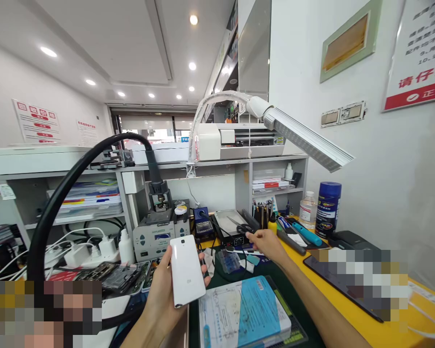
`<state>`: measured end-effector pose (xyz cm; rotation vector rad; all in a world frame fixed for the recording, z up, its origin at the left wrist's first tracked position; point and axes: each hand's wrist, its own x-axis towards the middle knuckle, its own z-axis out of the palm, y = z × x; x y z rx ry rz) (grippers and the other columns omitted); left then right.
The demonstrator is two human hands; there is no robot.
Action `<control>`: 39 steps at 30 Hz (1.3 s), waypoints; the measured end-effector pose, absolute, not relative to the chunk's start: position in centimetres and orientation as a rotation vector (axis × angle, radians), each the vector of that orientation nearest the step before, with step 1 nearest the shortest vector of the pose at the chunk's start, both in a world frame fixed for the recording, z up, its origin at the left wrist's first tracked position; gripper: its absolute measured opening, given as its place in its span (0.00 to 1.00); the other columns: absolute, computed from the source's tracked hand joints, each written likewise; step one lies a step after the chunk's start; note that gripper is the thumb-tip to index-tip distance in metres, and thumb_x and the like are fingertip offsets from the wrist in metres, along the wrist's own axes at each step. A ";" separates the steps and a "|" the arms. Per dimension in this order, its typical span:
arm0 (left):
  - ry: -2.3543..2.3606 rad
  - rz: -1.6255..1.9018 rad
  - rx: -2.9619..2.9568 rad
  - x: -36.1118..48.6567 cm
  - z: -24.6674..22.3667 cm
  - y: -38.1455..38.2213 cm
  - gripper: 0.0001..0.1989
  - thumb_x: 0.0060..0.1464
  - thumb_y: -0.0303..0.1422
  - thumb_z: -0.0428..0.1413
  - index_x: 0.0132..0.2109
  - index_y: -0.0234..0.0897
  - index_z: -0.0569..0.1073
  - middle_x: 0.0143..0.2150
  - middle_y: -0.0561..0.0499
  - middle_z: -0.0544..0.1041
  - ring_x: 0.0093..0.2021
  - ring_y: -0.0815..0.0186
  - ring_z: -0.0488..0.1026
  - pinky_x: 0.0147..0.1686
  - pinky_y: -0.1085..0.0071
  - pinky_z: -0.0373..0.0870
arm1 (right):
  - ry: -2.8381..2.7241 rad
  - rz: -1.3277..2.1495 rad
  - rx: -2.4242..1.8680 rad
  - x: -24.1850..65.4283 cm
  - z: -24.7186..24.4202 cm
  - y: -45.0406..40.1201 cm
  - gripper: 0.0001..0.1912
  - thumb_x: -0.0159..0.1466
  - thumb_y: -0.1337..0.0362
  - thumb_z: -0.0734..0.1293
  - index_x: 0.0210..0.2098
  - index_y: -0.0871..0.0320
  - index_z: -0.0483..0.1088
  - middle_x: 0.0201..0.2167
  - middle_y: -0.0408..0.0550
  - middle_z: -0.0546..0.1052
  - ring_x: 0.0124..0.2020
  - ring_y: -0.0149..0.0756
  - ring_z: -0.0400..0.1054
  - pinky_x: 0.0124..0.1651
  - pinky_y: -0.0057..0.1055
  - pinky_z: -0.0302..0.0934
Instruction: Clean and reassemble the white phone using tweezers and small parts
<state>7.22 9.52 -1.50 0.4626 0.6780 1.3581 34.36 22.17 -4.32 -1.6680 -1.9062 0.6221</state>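
A white smartphone rests back side up in my left hand, whose fingers wrap round its edges. Further off, my right hand reaches across the bench. Its thumb and fingers pinch the black handle of a pair of scissors, whose blades point away to the left over a flat metal-topped device. Below the right hand lie a small clear plastic box and some scraps. In front of me, a blue-and-white booklet-like pack lies on the dark green mat.
A hot-air station with a thick black hose stands left. Opened phone parts lie before it. At right are a blue spray can, a clear bottle and a dark tablet-like panel. A white lamp hangs above.
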 end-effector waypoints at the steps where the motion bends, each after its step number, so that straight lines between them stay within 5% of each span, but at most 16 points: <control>1: 0.674 1.355 0.461 7.2 -1.5 9.5 0.29 0.57 0.46 0.55 0.60 0.33 0.66 0.49 0.36 0.77 0.35 0.54 0.77 0.41 0.49 0.75 | -1.954 0.564 -1.678 34.5 -4.5 22.2 0.13 0.69 0.57 0.64 0.44 0.61 0.72 0.42 0.47 0.76 0.39 0.37 0.73 0.42 0.37 0.69; 7: 0.623 1.344 0.469 6.8 -1.4 9.2 0.30 0.57 0.49 0.54 0.56 0.28 0.70 0.46 0.36 0.78 0.33 0.55 0.76 0.35 0.55 0.76 | -2.288 0.346 -1.661 35.2 -5.5 22.6 0.11 0.67 0.60 0.67 0.46 0.60 0.72 0.47 0.49 0.75 0.47 0.41 0.71 0.50 0.44 0.66; 18: 0.439 1.299 0.515 6.7 -0.3 8.6 0.29 0.58 0.50 0.50 0.52 0.26 0.73 0.42 0.38 0.77 0.31 0.57 0.73 0.30 0.60 0.73 | -2.286 0.098 -1.634 34.7 -5.3 22.4 0.10 0.67 0.60 0.67 0.41 0.61 0.72 0.43 0.48 0.75 0.46 0.40 0.70 0.50 0.44 0.65; 23: 0.398 1.283 0.522 6.5 -0.1 8.6 0.31 0.58 0.53 0.48 0.48 0.27 0.75 0.39 0.39 0.77 0.29 0.59 0.73 0.28 0.63 0.72 | -2.063 0.091 -1.543 35.5 -3.8 22.2 0.09 0.67 0.59 0.66 0.38 0.61 0.71 0.33 0.44 0.74 0.34 0.35 0.70 0.41 0.37 0.65; 27: 0.386 1.259 0.536 6.2 -0.2 8.8 0.31 0.58 0.53 0.49 0.43 0.25 0.76 0.37 0.40 0.77 0.28 0.60 0.73 0.28 0.63 0.73 | -1.814 0.151 -1.382 35.4 -1.5 20.8 0.17 0.68 0.55 0.59 0.49 0.60 0.68 0.38 0.52 0.75 0.37 0.40 0.70 0.38 0.36 0.65; 30: 0.391 1.246 0.543 6.0 -0.3 8.9 0.33 0.57 0.55 0.49 0.42 0.24 0.77 0.36 0.39 0.77 0.28 0.60 0.73 0.28 0.62 0.73 | -1.820 0.354 -1.237 34.1 0.1 18.1 0.24 0.69 0.48 0.56 0.54 0.57 0.66 0.27 0.46 0.74 0.24 0.36 0.67 0.27 0.32 0.64; 33: 0.401 1.241 0.549 5.8 -0.5 9.2 0.34 0.57 0.56 0.48 0.42 0.24 0.77 0.37 0.39 0.78 0.27 0.59 0.73 0.27 0.62 0.73 | -1.944 0.628 -1.124 31.7 0.9 15.1 0.21 0.66 0.46 0.62 0.38 0.57 0.74 0.17 0.42 0.68 0.17 0.32 0.60 0.19 0.28 0.56; 39: 0.444 1.202 0.576 5.8 -1.2 9.6 0.37 0.55 0.57 0.49 0.45 0.21 0.76 0.32 0.36 0.78 0.29 0.54 0.75 0.29 0.59 0.73 | -2.153 0.580 -1.023 27.7 -0.2 12.5 0.12 0.67 0.52 0.64 0.42 0.50 0.76 0.38 0.45 0.78 0.39 0.37 0.71 0.36 0.28 0.65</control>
